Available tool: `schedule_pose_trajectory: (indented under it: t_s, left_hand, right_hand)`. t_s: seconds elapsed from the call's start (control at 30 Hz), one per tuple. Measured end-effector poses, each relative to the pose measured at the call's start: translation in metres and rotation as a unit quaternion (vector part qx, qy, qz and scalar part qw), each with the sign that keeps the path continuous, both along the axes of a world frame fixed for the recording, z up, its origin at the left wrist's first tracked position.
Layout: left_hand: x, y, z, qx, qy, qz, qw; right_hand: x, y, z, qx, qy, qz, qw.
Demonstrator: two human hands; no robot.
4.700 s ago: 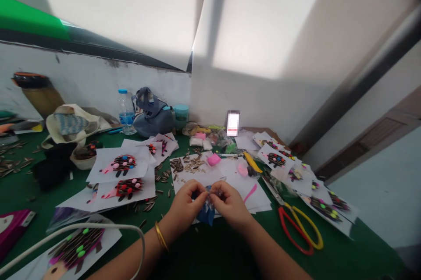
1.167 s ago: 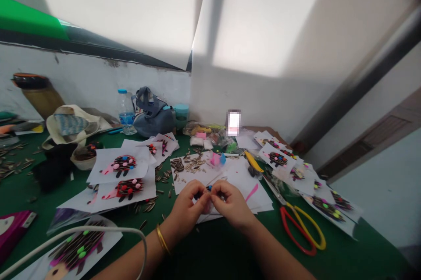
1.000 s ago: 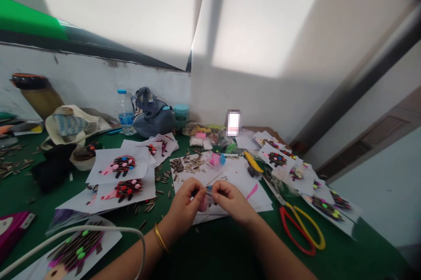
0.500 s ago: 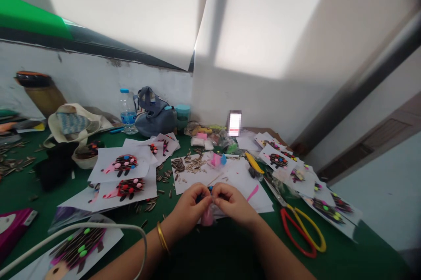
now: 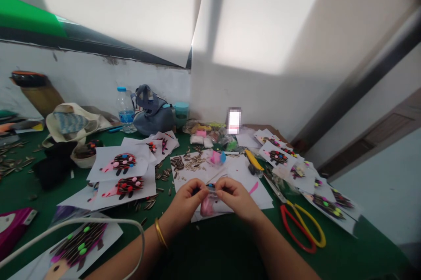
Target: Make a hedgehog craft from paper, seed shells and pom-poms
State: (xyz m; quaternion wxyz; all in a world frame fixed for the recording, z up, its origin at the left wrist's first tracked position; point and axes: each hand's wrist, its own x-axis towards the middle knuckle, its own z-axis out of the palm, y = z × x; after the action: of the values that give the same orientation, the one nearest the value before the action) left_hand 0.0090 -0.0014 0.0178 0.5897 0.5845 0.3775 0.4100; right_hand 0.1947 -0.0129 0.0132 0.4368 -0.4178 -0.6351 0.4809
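A small clear plastic bag (image 5: 207,206) with something pink in it hangs between my two hands above white paper. My left hand (image 5: 190,199), thumb and fingers pinched, grips the bag's top edge on one side. On the other side my right hand (image 5: 234,196) pinches the same edge, a short gap away. Blue bits show behind the bag's mouth. Beyond the hands, loose sunflower seeds (image 5: 187,164) lie on the white sheet (image 5: 230,175), along with a pink and blue bundle (image 5: 217,157) in clear wrap. A pink strip (image 5: 253,188) is by my right hand.
Seed-and-clay hedgehog pictures lie at left (image 5: 121,164) and right (image 5: 278,157). Red and yellow handled scissors (image 5: 302,225) rest at right, below a yellow tool (image 5: 253,161). A white cable (image 5: 82,221) arches over my left forearm. Bags and a water bottle (image 5: 126,111) stand behind.
My hands have moved slightly apart, and the bag's top edge is now stretched between them. More of the pink contents shows. The view has shifted a little.
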Motion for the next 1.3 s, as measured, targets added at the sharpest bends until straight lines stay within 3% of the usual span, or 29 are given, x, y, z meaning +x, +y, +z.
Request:
schedule_pose_trajectory:
  t_s: [0.13,0.33,0.57,0.77,0.9,0.97,1.1,1.13,1.23,1.3]
  left_hand:
    - [0.001,-0.002,0.004,0.022,0.005,0.033,0.999]
    - [0.004,-0.003,0.004,-0.005,-0.006,0.007,1.000]
    - [0.003,-0.006,0.004,0.128,0.090,0.044,0.987]
    - [0.004,-0.007,-0.001,0.034,0.005,-0.002,0.999]
    - [0.003,-0.003,-0.001,0.041,-0.013,0.003,0.999]
    - [0.002,0.000,-0.001,0.045,-0.015,0.028,0.998]
    - [-0.002,0.005,-0.004,0.054,0.019,0.132,0.990]
    - [-0.002,0.005,-0.006,0.053,0.025,0.141,0.988]
    - [-0.003,0.006,-0.009,0.049,0.030,0.129,0.990]
    - [-0.003,0.005,-0.010,0.046,0.030,0.119,0.991]
  right_hand:
    - [0.002,0.000,0.001,-0.003,0.012,-0.004,1.000]
    - [-0.002,0.000,0.004,-0.005,-0.004,-0.001,1.000]
    - [-0.012,-0.003,0.001,0.045,-0.073,-0.015,0.996]
    - [0.002,0.002,0.007,0.041,-0.068,0.025,0.997]
    - [0.013,0.007,0.003,0.002,-0.038,0.052,0.998]
    - [0.018,0.012,-0.002,-0.012,-0.005,0.022,1.000]
    - [0.030,0.034,-0.016,0.008,0.071,-0.190,0.979]
    - [0.034,0.040,-0.019,-0.003,0.085,-0.215,0.973]
    - [0.045,0.053,-0.027,-0.024,0.054,-0.212,0.975]
    - [0.057,0.056,-0.028,0.009,-0.055,-0.237,0.970]
